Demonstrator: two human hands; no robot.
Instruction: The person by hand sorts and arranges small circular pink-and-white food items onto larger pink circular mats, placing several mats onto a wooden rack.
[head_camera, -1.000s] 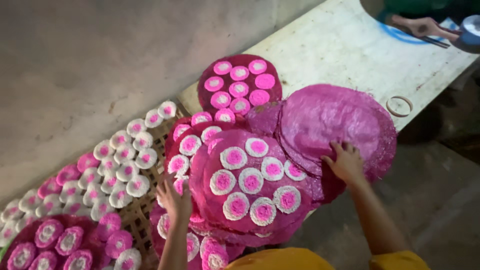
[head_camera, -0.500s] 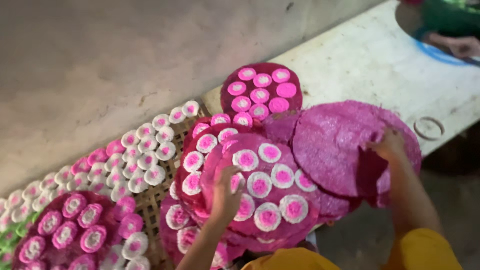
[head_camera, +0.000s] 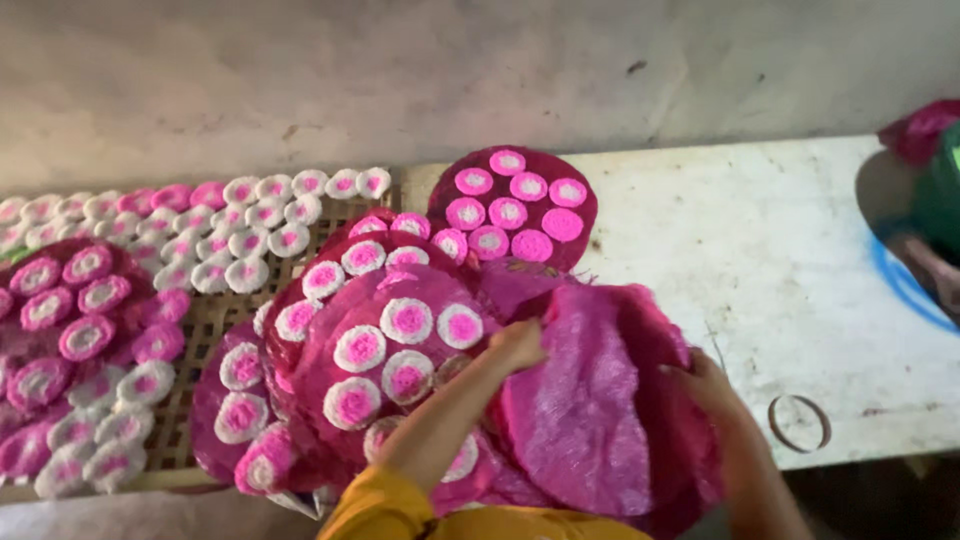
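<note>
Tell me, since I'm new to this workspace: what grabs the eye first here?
The magenta woven discs at centre, with both hands, left hand and right hand, on the bare ones. Pink-and-white round cakes sit on the discs, and more cakes fill the bamboo rack at left.

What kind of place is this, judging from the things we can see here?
Probably a small food-making workshop. Many pink-and-white round cakes lie in rows on a woven bamboo rack; more sit on magenta mesh discs that the left hand and right hand are handling.
</note>
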